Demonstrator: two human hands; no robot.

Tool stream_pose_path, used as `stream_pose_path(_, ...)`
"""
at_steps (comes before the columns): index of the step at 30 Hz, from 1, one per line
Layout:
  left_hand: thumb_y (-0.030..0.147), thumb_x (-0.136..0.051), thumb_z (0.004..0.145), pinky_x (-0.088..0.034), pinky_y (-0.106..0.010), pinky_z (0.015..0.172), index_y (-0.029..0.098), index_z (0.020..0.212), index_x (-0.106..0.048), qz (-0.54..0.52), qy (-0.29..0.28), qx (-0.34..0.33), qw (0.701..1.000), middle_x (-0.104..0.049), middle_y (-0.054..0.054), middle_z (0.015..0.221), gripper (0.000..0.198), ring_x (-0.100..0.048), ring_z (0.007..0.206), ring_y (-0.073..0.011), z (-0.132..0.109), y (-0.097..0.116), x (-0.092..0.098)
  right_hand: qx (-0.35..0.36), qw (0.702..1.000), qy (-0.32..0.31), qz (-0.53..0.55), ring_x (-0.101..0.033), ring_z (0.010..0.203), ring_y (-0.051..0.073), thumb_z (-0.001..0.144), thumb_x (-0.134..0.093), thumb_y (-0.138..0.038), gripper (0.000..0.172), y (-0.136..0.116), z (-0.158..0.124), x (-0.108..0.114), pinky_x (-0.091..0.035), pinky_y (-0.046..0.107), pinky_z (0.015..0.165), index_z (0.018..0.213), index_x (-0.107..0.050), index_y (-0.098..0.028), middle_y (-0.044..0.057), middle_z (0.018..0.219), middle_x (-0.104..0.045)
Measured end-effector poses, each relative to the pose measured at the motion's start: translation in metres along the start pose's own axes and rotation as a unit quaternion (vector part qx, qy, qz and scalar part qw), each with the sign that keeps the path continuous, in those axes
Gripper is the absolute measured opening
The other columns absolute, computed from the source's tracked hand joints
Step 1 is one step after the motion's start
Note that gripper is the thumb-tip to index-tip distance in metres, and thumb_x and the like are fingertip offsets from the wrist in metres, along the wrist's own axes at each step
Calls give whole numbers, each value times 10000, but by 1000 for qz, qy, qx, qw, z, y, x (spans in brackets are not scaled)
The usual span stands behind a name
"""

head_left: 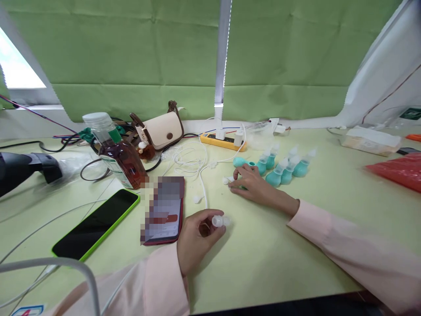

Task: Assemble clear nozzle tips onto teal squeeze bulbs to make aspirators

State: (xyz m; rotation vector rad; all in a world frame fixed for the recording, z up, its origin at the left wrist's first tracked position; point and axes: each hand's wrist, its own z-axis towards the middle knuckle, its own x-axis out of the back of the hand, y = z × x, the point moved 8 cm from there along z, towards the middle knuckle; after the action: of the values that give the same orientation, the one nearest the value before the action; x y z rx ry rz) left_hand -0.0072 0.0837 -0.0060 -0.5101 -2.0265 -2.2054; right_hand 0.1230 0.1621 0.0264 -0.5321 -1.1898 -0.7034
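Observation:
My left hand (200, 237), low and near the middle of the table, pinches a clear plastic fitting (219, 220) between thumb and fingers. Farther off to the right, my right hand (248, 182) reaches down to the tabletop, its fingertips closed around a small translucent plastic tip (227, 180). Just beyond those fingers a teal rubber bulb (240, 162) lies on its side, its open neck showing. Several teal bulbs with clear tips (286, 171) stand upright to the right of that hand. Another small white piece (198, 199) lies beside the white cable, between my hands.
A red-cased phone (164, 210) lies beside my left hand, with a green-cased phone (97, 224) farther left. Behind them are a bottle of brown liquid (120, 160), a cream handbag (164, 129), coiled white cables (190, 160) and a yellow power strip (213, 141). A red bag (399, 171) lies far right.

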Motion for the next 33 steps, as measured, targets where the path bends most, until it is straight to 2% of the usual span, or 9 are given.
stream_pose_path(9, 222, -572, 693, -457, -212, 604, 162, 899, -595, -11, 2, -19, 1000, -597, -33, 840, 216, -550, 670, -116, 1, 3, 1, 41, 997, 14, 68, -432, 917, 205, 773, -489, -218, 136, -6, -1, 4, -245, 378, 734, 715, -609, -194, 43, 938, -597)
stream_pose_path(14, 262, -582, 691, -458, -224, 597, 149, 922, -588, -30, 0, 8, 1000, -620, -40, 800, 257, -559, 648, -124, 1, -2, 1, 70, 987, 62, 129, -491, 842, 196, 744, -506, -152, 142, -17, -2, 11, -254, 429, 767, 666, -616, -197, 13, 770, -660)
stream_pose_path(16, 271, -583, 692, -457, -229, 581, 135, 940, -574, -54, -11, 22, 998, -629, -44, 735, 283, -564, 632, -131, 2, -5, -1, 69, 971, 99, 205, -524, 749, 169, 711, -543, -148, 103, -22, -5, 20, -319, 399, 742, 656, -618, -193, 11, 701, -656)
stream_pose_path(18, 272, -590, 688, -456, -231, 581, 125, 941, -561, -88, -22, 34, 995, -636, -45, 681, 294, -571, 623, -136, 2, -6, -3, 57, 942, 117, 310, -544, 667, 140, 682, -577, -152, 53, -28, -9, 27, -399, 338, 679, 682, -622, -181, 15, 673, -647)
stream_pose_path(22, 277, -612, 673, -458, -224, 589, 129, 895, -555, -144, -24, 55, 988, -649, -43, 658, 273, -588, 626, -138, 1, -8, -5, 9, 888, 95, 449, -582, 634, 128, 660, -614, -160, 70, -41, -18, 30, -475, 265, 584, 727, -633, -169, 26, 688, -650)
stream_pose_path(27, 286, -625, 661, -463, -231, 605, 133, 863, -566, -173, -33, 65, 982, -657, -40, 653, 261, -605, 650, -152, 0, -10, -7, 5, 875, 124, 468, -612, 616, 130, 644, -633, -145, 105, -48, -26, 34, -505, 251, 567, 741, -654, -179, 25, 700, -672)
stream_pose_path(33, 277, -634, 653, -466, -228, 601, 130, 842, -577, -193, -35, 63, 979, -653, -29, 632, 246, -600, 630, -143, 1, -11, -8, 68, 891, 151, 422, -636, 627, 137, 641, -633, -120, 144, -54, -30, 40, -535, 229, 545, 763, -661, -191, 17, 712, -681)
